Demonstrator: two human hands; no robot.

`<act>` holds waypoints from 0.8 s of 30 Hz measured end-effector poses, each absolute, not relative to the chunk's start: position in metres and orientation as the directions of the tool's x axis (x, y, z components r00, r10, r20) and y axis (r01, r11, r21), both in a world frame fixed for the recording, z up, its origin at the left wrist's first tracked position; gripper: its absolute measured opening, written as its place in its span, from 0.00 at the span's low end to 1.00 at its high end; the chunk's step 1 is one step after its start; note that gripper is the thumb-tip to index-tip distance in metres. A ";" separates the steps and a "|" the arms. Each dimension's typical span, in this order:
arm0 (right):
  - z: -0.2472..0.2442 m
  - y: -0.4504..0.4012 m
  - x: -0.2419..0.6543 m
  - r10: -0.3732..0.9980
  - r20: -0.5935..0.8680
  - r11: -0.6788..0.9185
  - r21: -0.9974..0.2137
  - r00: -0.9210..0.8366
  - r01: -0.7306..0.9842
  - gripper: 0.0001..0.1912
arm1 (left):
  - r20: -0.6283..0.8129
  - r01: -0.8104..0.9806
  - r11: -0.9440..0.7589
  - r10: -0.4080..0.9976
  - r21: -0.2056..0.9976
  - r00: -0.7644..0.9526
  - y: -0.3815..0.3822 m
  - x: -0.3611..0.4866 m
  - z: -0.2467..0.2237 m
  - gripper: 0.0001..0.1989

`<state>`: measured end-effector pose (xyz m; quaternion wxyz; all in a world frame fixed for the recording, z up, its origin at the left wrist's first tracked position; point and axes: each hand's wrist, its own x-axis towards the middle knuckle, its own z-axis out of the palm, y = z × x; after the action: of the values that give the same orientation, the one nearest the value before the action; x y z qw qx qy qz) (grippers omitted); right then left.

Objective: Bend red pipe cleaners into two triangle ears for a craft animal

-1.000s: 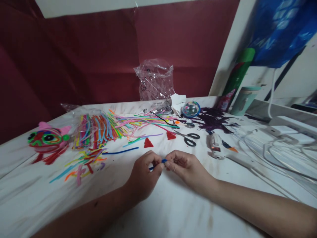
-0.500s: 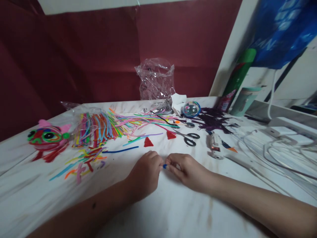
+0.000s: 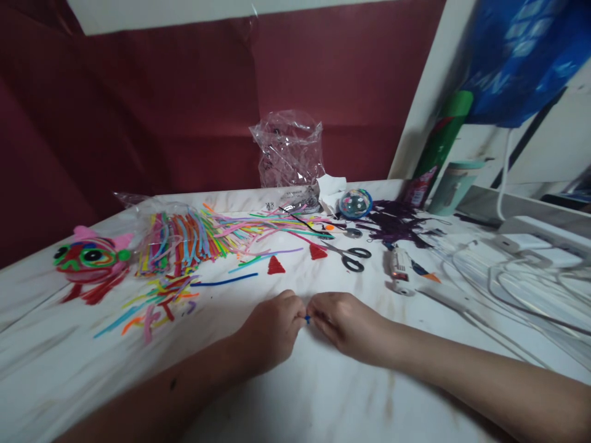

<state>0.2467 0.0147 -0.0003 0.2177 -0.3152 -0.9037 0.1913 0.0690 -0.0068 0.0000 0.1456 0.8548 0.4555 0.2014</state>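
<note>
A small blue piece (image 3: 308,319), perhaps pipe cleaner, shows between the fingertips of both hands above the white marbled table (image 3: 295,394). My left hand (image 3: 276,326) pinches it from the left, its fingers curled. From the right, my right hand (image 3: 345,320) pinches the same piece, thumb below. Most of the piece is hidden by the fingers. Beyond the hands lie two red fuzzy triangles, one (image 3: 276,265) nearer and one (image 3: 317,251) farther. A dark blue pipe cleaner (image 3: 225,280) lies left of them, and black-handled scissors (image 3: 352,259) rest behind my right hand.
At the left sits a colourful fish-like figure (image 3: 92,257) near bundled pipe cleaners (image 3: 178,243) and cut scraps (image 3: 154,307). Behind are a plastic bag (image 3: 290,151), a clear ball (image 3: 355,203) and purple strips (image 3: 399,223). A glue gun (image 3: 401,269), cables (image 3: 517,289) and a cup (image 3: 455,187) stand right.
Both hands have moved slightly lower in the view and their fingertips are closer together. Less of the blue piece shows. The view has shifted slightly.
</note>
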 end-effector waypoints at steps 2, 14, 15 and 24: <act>0.000 0.015 0.247 0.667 0.273 0.712 -0.507 -0.693 0.486 0.09 | 0.246 0.692 -0.554 0.830 0.464 0.500 -0.007 0.071 0.000 0.06; 0.001 0.018 0.239 0.842 0.258 0.379 -0.908 -0.474 0.180 0.08 | 0.182 0.427 -0.200 0.980 0.882 0.084 -0.011 0.080 0.005 0.06; 0.001 0.016 0.239 0.842 0.263 0.393 -0.897 -0.470 0.202 0.08 | 0.199 0.448 -0.213 0.977 0.868 0.080 -0.012 0.081 0.004 0.05; 0.000 0.017 0.245 0.710 0.333 0.681 -0.549 -0.621 0.484 0.08 | 0.334 0.655 -0.443 0.896 0.612 0.294 -0.007 0.075 -0.004 0.07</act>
<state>0.2447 0.0173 0.0004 0.2712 -0.3408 -0.8758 0.2080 0.0753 -0.0068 -0.0038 0.1831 0.7832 0.4948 0.3290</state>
